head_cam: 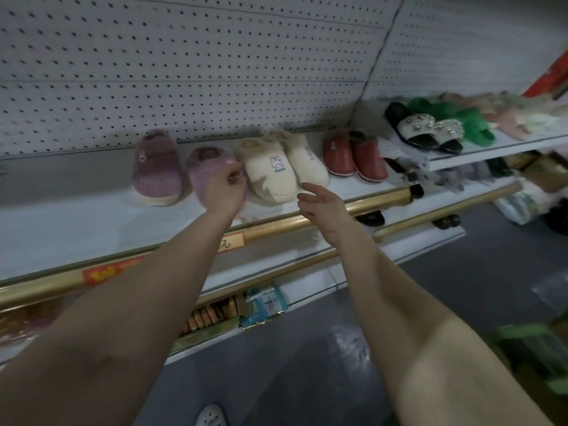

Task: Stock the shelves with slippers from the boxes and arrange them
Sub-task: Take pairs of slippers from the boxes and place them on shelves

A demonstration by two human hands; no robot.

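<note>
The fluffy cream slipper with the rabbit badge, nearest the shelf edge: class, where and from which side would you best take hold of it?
Grip the fluffy cream slipper with the rabbit badge across its toe end, coming from the front over the gold shelf rail. The toe points toward the aisle and the open right hand is already beside it, while a second cream slipper crowds its far side.

Fuzzy purple slippers (157, 167), cream bunny slippers (276, 170) and red slippers (353, 155) stand paired along the white shelf (61, 229).

The left hand (226, 192) hides part of 1 purple slipper (199, 176); the price labels (107, 272) are blurred.
</note>
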